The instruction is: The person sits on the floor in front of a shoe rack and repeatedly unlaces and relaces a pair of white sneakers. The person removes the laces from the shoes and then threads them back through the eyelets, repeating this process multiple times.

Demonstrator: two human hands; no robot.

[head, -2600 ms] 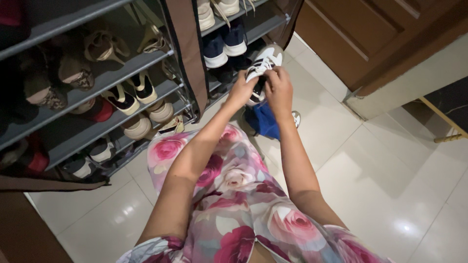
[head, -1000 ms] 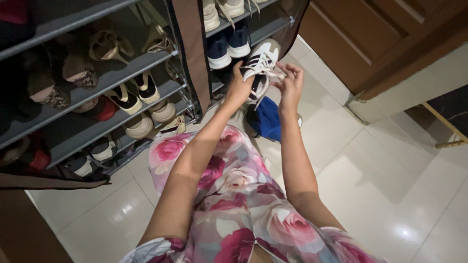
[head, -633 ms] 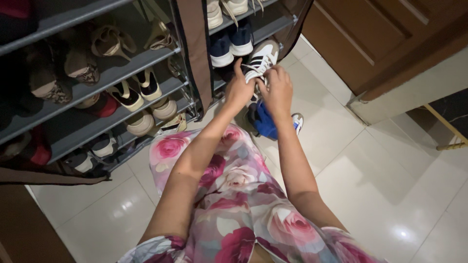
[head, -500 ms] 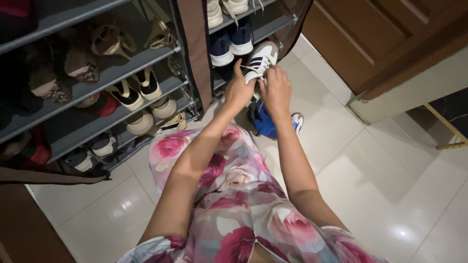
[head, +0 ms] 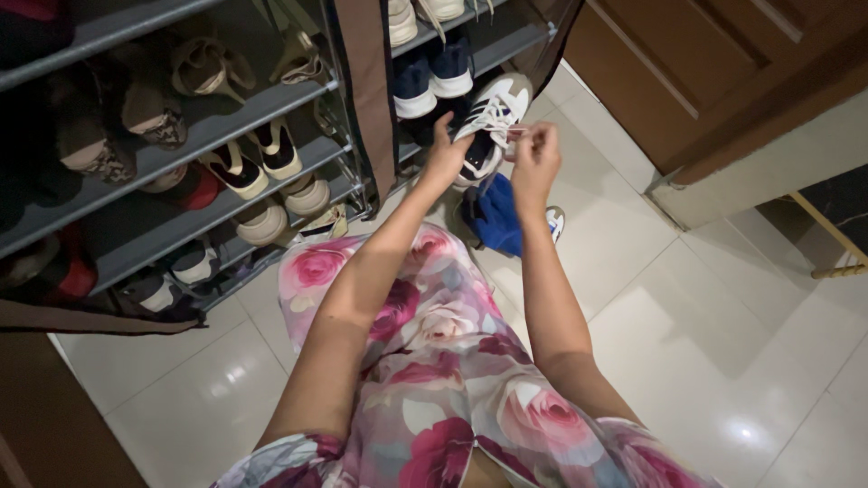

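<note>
Left hand (head: 446, 155) wrapped around the near side of a white sneaker (head: 488, 122), gripping it by heel and sole and holding it up off the floor, just in front of the right end of the shoe rack (head: 226, 108). Right hand (head: 535, 155) pinched shut on a white lace (head: 506, 136), drawn out sideways from the eyelets, fingertips (head: 527, 134) closed tight. Sneaker lying between both hands, long axis running away from the body with the toe pointing up and out toward the rack's right corner; left hand nearer the shoe body, right hand nearer the lace only. White upper with dark side stripes, dark opening, pale toe cap, laces loose. Directly below, on the tiled floor (head: 705, 298), a blue shoe (head: 495, 215) with a scrap of white sole showing at its right edge, just beside the floral-print lap (head: 434, 361). On the rack's right-hand shelf behind the sneaker, a pair of navy shoes (head: 432, 79) with white soles; left-hand shelves packed with sandals and flats, details dim. Brown wooden door (head: 714, 63) at the far right.
</note>
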